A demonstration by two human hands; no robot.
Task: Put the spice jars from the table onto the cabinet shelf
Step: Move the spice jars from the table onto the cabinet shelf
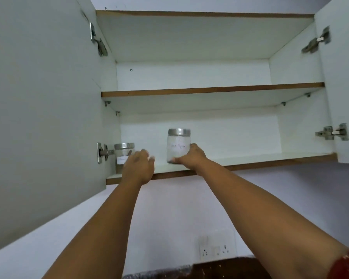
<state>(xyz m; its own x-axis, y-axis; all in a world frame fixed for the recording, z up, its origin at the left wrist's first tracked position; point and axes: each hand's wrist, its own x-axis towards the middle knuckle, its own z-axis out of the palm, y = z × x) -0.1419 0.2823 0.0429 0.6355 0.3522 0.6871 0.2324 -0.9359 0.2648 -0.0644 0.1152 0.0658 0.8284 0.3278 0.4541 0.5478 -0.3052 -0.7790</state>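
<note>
- At the bottom edge, a dark wooden surface (226, 266) with a speckled grey strip beside it is showing, and a red sleeve (347, 264) is peeking in at the lower right corner.
- Above that, a white wall socket plate (216, 248) is sitting on the pale wall.
- Two bare forearms are reaching upward from the bottom of the view toward the wall cabinet.
- The left hand (138, 168) is hovering at the front lip of the bottom shelf (270, 161), fingers loosely extended and holding nothing; it is lying just in front of the left jar (123, 155) and partly covering it, and whether it is touching the jar cannot be told.
- The right hand (191, 157) is gripping the middle jar (178, 146) low on its right side, fingers wrapping round the base.
- That middle jar is standing upright on the bottom shelf, clear glass with a metal lid and a handwritten white label, nearly empty but for something dark at the bottom.
- The left jar is standing upright near the left wall of the cabinet, also metal-lidded with a white label.
- Both cabinet doors (38, 117) are hanging open, metal hinges (332, 132) showing.
- Higher up, the upper shelf (210, 89) is showing its wood-toned edge.
</note>
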